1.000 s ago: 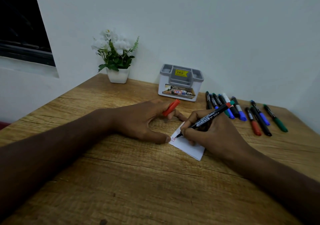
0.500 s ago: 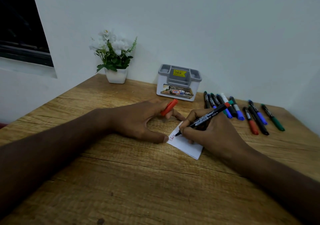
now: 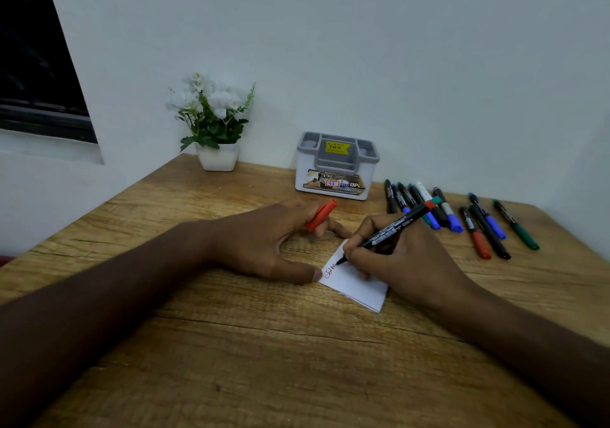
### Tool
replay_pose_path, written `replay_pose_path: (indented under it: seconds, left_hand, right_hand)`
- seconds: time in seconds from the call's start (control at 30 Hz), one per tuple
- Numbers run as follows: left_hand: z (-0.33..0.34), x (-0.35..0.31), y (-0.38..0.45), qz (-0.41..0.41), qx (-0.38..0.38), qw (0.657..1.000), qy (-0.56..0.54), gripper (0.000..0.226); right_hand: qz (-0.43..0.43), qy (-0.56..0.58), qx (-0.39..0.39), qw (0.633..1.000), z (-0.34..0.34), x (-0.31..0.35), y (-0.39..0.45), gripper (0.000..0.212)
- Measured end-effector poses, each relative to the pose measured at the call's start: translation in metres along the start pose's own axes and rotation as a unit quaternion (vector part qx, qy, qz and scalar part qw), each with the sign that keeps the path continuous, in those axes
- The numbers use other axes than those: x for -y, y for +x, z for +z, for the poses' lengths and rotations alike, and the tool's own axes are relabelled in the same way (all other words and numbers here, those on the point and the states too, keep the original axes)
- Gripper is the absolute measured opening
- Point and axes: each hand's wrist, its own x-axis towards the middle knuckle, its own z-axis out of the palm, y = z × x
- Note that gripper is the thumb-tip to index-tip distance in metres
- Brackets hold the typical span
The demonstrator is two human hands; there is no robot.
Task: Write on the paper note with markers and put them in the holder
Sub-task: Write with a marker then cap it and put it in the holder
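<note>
Behind your hands, a grey-and-white plastic holder stands against the wall, a white pot of flowers to its left. A row of capped markers lies right of the holder on the grained wooden surface. Your right hand has its grip closed round a black marker, tip on the white paper note. Your left hand pinches a red cap, thumb pressing the note's edge beside red writing.
</note>
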Motion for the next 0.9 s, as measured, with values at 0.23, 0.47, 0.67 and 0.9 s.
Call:
replay_pose_path:
  seconds: [0.23, 0.47, 0.67, 0.9]
  left_hand:
    - [0.0012, -0.0004, -0.001, 0.002, 0.001, 1.0, -0.003, 0.07]
    - [-0.0002, -0.0045, -0.0005, -0.002, 0.004, 1.0, -0.014, 0.067]
    - [-0.0003, -0.0039, -0.0001, 0.003, -0.001, 1.0, -0.002, 0.065]
    - [-0.0015, -0.0042, 0.0003, -0.004, 0.013, 1.0, -0.002, 0.075]
  right_hand:
    - [0.002, 0.006, -0.002, 1.0, 0.0005, -0.0014, 0.0008, 0.01]
    - [-0.003, -0.011, 0.0, 1.0, -0.0029, -0.0028, 0.0055, 0.007]
    - [-0.007, -0.016, -0.003, 1.0, -0.0036, -0.0048, 0.0061, 0.009]
    - [-0.008, -0.012, -0.008, 1.0, -0.0027, -0.0049, 0.0061, 0.009]
